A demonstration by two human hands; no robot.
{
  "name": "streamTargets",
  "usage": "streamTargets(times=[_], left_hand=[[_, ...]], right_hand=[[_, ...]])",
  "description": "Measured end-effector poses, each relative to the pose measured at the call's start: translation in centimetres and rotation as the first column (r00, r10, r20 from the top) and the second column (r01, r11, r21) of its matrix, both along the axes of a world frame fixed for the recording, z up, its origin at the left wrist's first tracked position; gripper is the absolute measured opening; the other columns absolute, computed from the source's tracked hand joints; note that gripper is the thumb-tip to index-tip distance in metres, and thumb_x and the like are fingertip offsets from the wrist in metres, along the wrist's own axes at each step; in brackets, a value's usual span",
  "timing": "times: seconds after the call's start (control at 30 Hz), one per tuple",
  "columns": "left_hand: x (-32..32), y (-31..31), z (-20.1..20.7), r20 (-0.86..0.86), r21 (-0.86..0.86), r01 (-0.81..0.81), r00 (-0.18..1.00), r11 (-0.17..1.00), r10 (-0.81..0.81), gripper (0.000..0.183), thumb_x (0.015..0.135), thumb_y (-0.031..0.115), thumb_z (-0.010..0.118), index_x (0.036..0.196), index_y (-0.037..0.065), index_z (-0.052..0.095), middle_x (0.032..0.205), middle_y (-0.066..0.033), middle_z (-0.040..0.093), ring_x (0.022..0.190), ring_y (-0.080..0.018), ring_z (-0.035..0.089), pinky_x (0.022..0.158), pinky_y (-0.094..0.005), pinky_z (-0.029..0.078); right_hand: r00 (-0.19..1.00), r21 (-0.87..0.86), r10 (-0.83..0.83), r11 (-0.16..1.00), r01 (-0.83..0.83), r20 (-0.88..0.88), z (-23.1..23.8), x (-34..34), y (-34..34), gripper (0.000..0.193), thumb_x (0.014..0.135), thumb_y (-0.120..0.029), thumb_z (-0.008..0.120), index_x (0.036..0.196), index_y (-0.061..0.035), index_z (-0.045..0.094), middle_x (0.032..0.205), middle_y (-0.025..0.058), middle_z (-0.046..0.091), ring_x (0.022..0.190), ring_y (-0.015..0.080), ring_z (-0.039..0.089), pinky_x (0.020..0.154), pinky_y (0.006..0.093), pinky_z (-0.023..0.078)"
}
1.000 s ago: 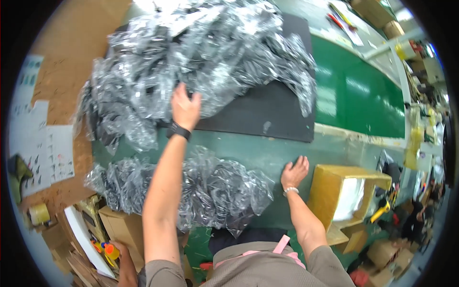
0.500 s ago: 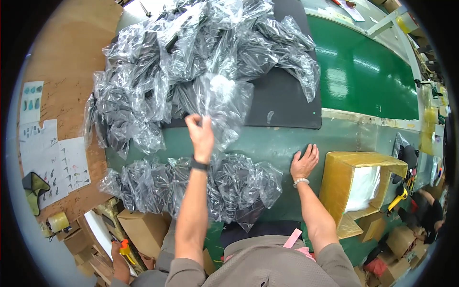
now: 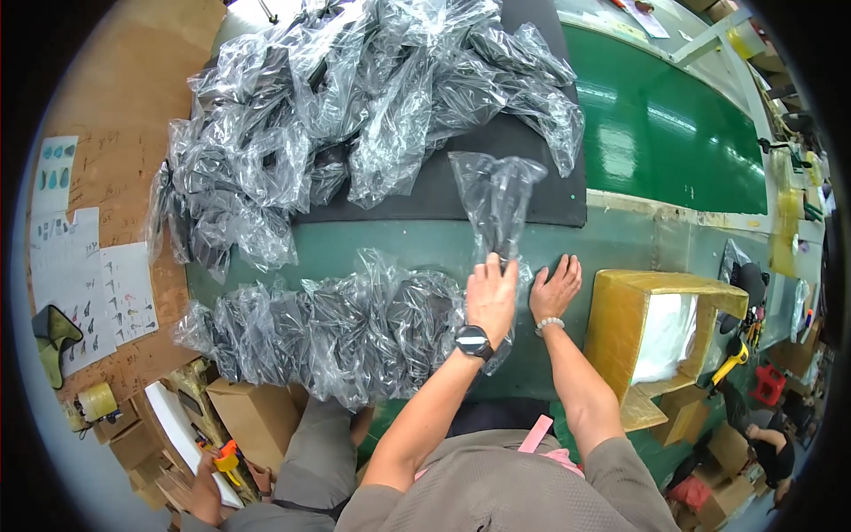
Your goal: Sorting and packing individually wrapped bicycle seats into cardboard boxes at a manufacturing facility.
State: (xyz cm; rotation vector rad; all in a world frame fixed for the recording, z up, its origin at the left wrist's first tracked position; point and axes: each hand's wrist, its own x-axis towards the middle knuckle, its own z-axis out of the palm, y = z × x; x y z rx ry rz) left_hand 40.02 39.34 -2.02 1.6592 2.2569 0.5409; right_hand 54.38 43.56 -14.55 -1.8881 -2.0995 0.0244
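Observation:
My left hand (image 3: 492, 297) is closed on a clear plastic bag (image 3: 498, 199), just off the right end of the near row. The bag's loose open-looking end spreads away from me over the black pad. What lies inside it under my fingers is hidden. Flat on the green table, my right hand (image 3: 556, 288) rests with its fingers stretched out, holding nothing. A row of dark items in clear bags (image 3: 310, 332) runs along the table's near edge. Beyond it, a large heap of similar bagged dark items (image 3: 355, 97) covers much of the black pad (image 3: 505, 191).
Right of my right hand stands an open box wrapped in yellow-brown tape (image 3: 612, 328), with white material inside. Printed sheets (image 3: 66, 266) lie on the brown board at left. At lower left, a co-worker's hand (image 3: 208, 488) is beside an orange-and-yellow tool (image 3: 229, 459).
My left hand has moved right and nearer, from the heap's edge to the row's right end, with a bag in it. My right hand stays on the table.

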Motion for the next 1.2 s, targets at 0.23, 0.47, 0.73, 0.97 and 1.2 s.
streamTargets(times=[0.23, 0.47, 0.73, 0.97, 1.2], left_hand=[[-6.4, 5.1, -0.2, 0.164, 0.296, 0.092, 0.976, 0.951, -0.145, 0.028, 0.075, 0.011, 0.067, 0.101, 0.002, 0.061, 0.109, -0.0184, 0.058, 0.105, -0.0365, 0.054, 0.094, -0.0442, 0.043], [-18.9, 17.0, 1.1, -0.258, 0.303, 0.243, 0.952, 0.922, -0.166, 0.053, 0.078, 0.011, 0.066, 0.126, -0.001, 0.046, 0.122, -0.0195, 0.051, 0.114, -0.0372, 0.047, 0.099, -0.0446, 0.039], [-20.2, 18.8, -1.6, -0.365, -0.016, -0.079, 0.928, 0.997, 0.067, 0.061, 0.071, 0.026, 0.074, 0.119, 0.001, 0.047, 0.110, -0.0217, 0.055, 0.107, -0.0399, 0.053, 0.089, -0.0462, 0.046], [-16.2, 14.2, 0.3, 0.057, -0.168, -0.219, 0.971, 0.961, 0.232, 0.057, 0.068, 0.027, 0.071, 0.109, -0.006, 0.049, 0.090, -0.0237, 0.065, 0.080, -0.0392, 0.064, 0.077, -0.0454, 0.049], [2.4, 6.3, -1.7, 0.558, -0.143, -0.410, 0.718, 0.901, 0.415, 0.066, 0.069, 0.038, 0.079, 0.103, -0.007, 0.045, 0.093, -0.0265, 0.060, 0.088, -0.0380, 0.061, 0.080, -0.0445, 0.046]], right_hand=[[1.000, -0.034, -0.013, 0.999, 0.013, -0.022, 0.0, 0.9, 0.4, 0.054, 0.082, -0.021, 0.060, 0.129, 0.0028, 0.045, 0.137, 0.0199, 0.040, 0.129, 0.0370, 0.036, 0.107, 0.0504, 0.030], [0.999, -0.057, -0.032, 0.998, 0.032, -0.008, 0.7, 1.0, 0.5, 0.054, 0.082, -0.022, 0.059, 0.128, 0.0034, 0.046, 0.137, 0.0206, 0.040, 0.129, 0.0371, 0.035, 0.108, 0.0505, 0.028], [0.997, -0.083, -0.035, 0.996, 0.029, -0.064, 0.5, 0.8, 0.7, 0.057, 0.081, -0.022, 0.058, 0.130, 0.0028, 0.043, 0.137, 0.0206, 0.039, 0.130, 0.0380, 0.033, 0.108, 0.0493, 0.027], [0.996, -0.093, -0.040, 0.995, 0.033, -0.077, 0.1, 1.3, 0.7, 0.056, 0.081, -0.022, 0.058, 0.130, 0.0028, 0.044, 0.137, 0.0200, 0.039, 0.130, 0.0375, 0.033, 0.109, 0.0497, 0.027], [0.997, -0.078, -0.057, 0.996, 0.052, -0.060, 0.1, 1.0, 0.5, 0.056, 0.081, -0.024, 0.059, 0.129, 0.0017, 0.046, 0.137, 0.0188, 0.040, 0.130, 0.0357, 0.034, 0.109, 0.0499, 0.028]])
